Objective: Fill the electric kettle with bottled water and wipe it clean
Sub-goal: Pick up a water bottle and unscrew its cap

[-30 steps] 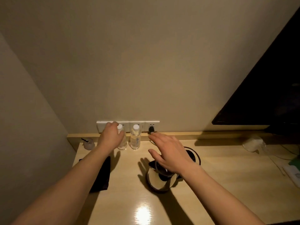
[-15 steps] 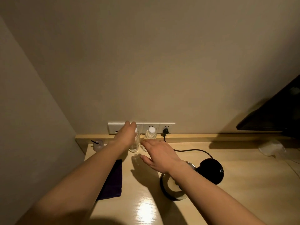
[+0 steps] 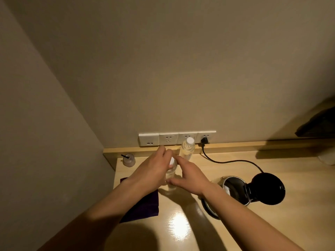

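Note:
My left hand grips a clear water bottle with a white cap, held upright just above the wooden counter. My right hand has its fingers spread against the bottle's right side, its fingertips near the cap. A second capped water bottle stands by the wall behind them. The steel electric kettle sits at the right with its black lid flipped open; my right forearm hides part of it. A dark purple cloth lies on the counter under my left forearm.
A row of white wall sockets runs above the counter, with a black plug and cord leading toward the kettle. A small round jar with a black stick stands in the left corner. A dark screen edge is at the far right.
My left hand has pulled one bottle away from the wall toward me. My right hand has moved left from above the kettle to the bottle. The view has shifted left.

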`<state>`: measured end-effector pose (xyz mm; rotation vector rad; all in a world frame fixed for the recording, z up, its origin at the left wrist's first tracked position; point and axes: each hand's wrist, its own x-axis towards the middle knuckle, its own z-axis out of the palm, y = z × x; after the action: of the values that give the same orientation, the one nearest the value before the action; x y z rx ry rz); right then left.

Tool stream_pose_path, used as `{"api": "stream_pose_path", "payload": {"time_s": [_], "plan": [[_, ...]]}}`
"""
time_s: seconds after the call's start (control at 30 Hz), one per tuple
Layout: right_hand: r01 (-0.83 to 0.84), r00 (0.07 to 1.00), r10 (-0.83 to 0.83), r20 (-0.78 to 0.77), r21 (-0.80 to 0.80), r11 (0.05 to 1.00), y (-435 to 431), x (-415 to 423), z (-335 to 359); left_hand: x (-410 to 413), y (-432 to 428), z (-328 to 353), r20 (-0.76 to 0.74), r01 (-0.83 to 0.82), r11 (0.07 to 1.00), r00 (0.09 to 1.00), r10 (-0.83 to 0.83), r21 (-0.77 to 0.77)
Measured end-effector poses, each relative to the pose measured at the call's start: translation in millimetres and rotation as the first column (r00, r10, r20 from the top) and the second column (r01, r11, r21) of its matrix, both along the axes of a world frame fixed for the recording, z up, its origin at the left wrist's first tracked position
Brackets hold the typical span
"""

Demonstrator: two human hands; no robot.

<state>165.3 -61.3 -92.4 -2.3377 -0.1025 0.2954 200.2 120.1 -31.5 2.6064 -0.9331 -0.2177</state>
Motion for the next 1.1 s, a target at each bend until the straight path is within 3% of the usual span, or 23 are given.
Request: {"api": "stream_pose_path", "payload": {"time_s": [0.1,0.23,0.4,0.47,0.53,0.6,0.7,0.77,0.9,1.1], "plan": [[0.106,0.994,-0.107,-0.005,0.13,0.986,7.7,-15.4,-8.0,-15.5,4.8,7.0,0.021,0.071,0.995,0.997,-0.07,-0.075],[0.172,0.985,-0.173,-0.008,0.178,0.969,13.6,-36.3,-16.9,-34.6,7.1,0.9,0.001,0.074,0.992,0.997,-0.074,-0.105],[0.237,0.97,-0.242,0.007,0.181,0.954,23.7,-57.2,-24.5,-57.0,-2.9,-11.1,-0.114,-0.156,0.975,0.984,0.139,-0.157],[0.283,0.957,-0.289,0.003,0.19,0.94,27.4,-64.1,-27.5,-60.8,-6.9,-12.3,-0.097,-0.192,0.973,0.979,0.18,-0.131],[0.311,0.949,-0.316,-0.004,0.184,0.932,28.3,-68.8,-28.3,-58.5,-6.6,-9.9,-0.04,-0.107,0.987,0.994,0.103,-0.122],[0.321,0.946,-0.325,-0.006,0.172,0.931,25.9,-70.9,-27.2,-45.3,-1.3,-3.5,-0.038,0.096,0.985,0.994,-0.103,-0.146],[0.314,0.947,-0.32,0.016,0.149,0.938,20.7,-70.1,-21.9,-14.6,5.4,8.6,-0.052,0.439,0.896,0.896,-0.442,-0.064],[0.299,0.952,-0.305,0.022,0.146,0.943,18.4,-68.9,-17.5,-3.8,4.1,14.8,-0.045,0.498,0.867,0.866,-0.498,-0.002],[0.309,0.95,-0.313,0.013,0.131,0.942,15.4,-65.8,-13.6,-8.7,-1.6,14.0,0.009,0.42,0.907,0.907,-0.42,0.014],[0.326,0.945,-0.327,-0.009,0.109,0.939,15.1,-69.1,-14.1,-28.4,-11.2,5.0,0.076,0.101,0.992,0.991,-0.107,0.077]]}}
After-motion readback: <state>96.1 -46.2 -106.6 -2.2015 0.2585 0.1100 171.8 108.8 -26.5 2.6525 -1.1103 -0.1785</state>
